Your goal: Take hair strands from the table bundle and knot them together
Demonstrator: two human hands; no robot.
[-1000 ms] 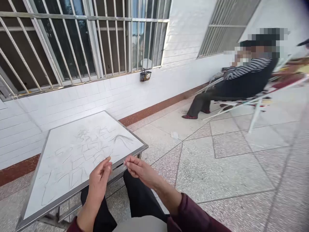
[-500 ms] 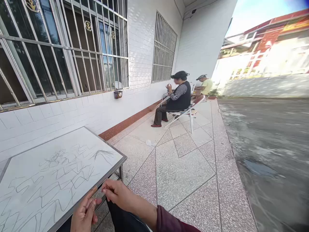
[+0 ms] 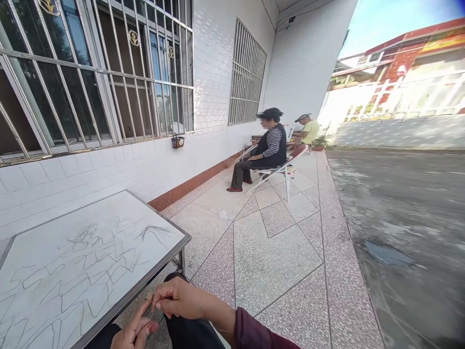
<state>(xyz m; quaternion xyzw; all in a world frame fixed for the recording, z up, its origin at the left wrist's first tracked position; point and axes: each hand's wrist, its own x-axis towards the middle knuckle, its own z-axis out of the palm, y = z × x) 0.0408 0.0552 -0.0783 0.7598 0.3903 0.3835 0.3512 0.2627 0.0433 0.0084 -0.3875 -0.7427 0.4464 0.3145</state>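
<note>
My left hand (image 3: 132, 329) is low in the view in front of the table, index finger stretched up, with the thumb bent against the lower end of a fine pale strand (image 3: 151, 316). My right hand (image 3: 178, 298) pinches the strand's upper end between thumb and fingertips, close to the left index fingertip. Whether the strand is wire or thread I cannot tell. Several thin dark bent strands (image 3: 112, 276) lie in zigzags on the white table (image 3: 43, 254). A tangled heap of strands (image 3: 85, 235) lies farther back, and a bundle of straighter ones (image 3: 156, 231) near the right corner.
The table's metal edge (image 3: 119, 298) runs just left of my hands, above my dark-trousered knee (image 3: 189, 332). A person (image 3: 274, 145) sits on a folding chair (image 3: 286, 182) ahead, another person (image 3: 308, 130) beyond. A small basket (image 3: 178, 141) hangs under the barred window.
Both hands have shifted slightly, the left one lower, and more of the strand shows between them. The nearer seated person's raised hand has come down to the lap.
</note>
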